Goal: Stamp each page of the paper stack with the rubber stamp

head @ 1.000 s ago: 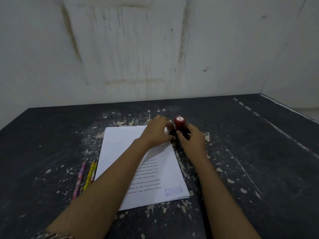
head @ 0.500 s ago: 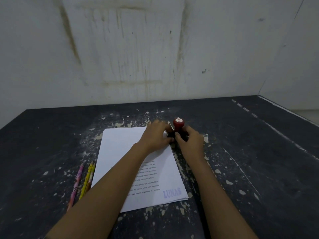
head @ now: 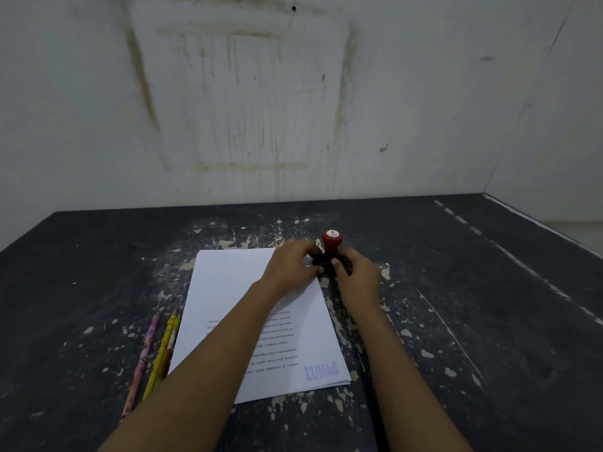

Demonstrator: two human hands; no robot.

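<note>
A rubber stamp (head: 332,240) with a red knob marked "TOP" stands upright at the far right corner of the white paper stack (head: 228,288). Its black base is mostly hidden by my fingers. My left hand (head: 290,264) rests on the stack's far corner, with its fingertips curled against the base from the left. My right hand (head: 357,277) grips the base from the right, thumb on its near side. The knob itself is free. The top page carries printed text and a blue "LUNAS" stamp mark (head: 321,371) at its near right corner.
Three pencils (head: 156,350) lie side by side just left of the stack. The black tabletop (head: 473,305) is scuffed with chipped paint. A stained white wall (head: 261,125) stands behind it, and the table's right edge (head: 538,223) runs diagonally.
Both hands have stayed at the stamp's base. Only the view has shifted slightly.
</note>
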